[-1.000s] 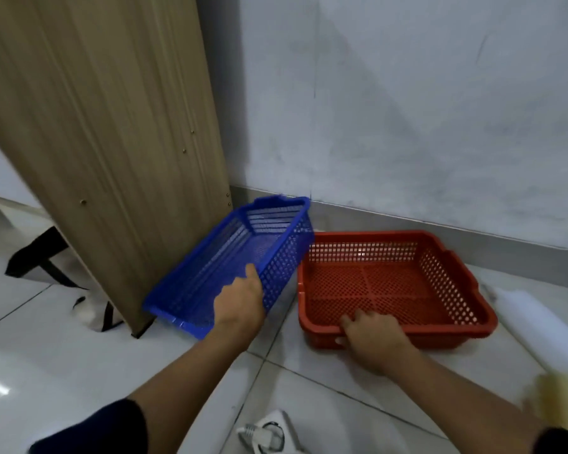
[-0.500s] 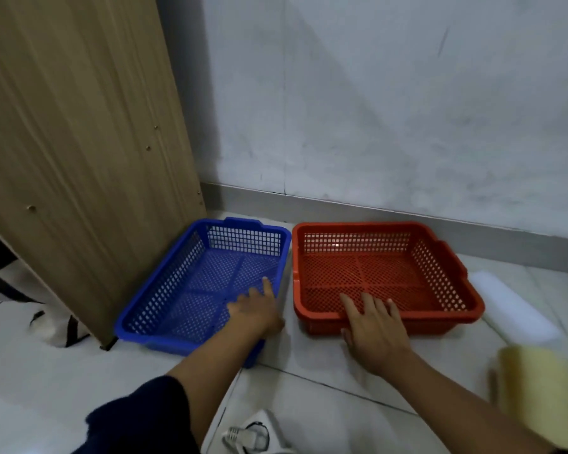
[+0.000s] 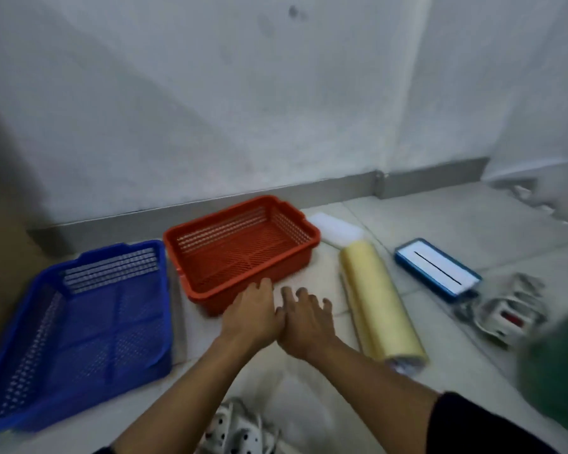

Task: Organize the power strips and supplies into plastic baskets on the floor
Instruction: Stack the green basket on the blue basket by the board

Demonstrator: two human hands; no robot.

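**Both hands empty, baskets just ahead**

My left hand (image 3: 254, 317) and right hand (image 3: 305, 326) touch, fingers spread, holding nothing. Red basket (image 3: 207, 291) rim at my left fingertips, blue basket (image 3: 79, 322) further left, yellow roll (image 3: 379, 304) right. Bare tile floor (image 3: 309, 398) between.

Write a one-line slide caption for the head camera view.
Two empty hands, left hand and right hand, hover near empty blue basket and red basket.

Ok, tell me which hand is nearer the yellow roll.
Right. The right hand is spread on the floor just left of the yellow roll; the left hand lies farther left, by the red basket.
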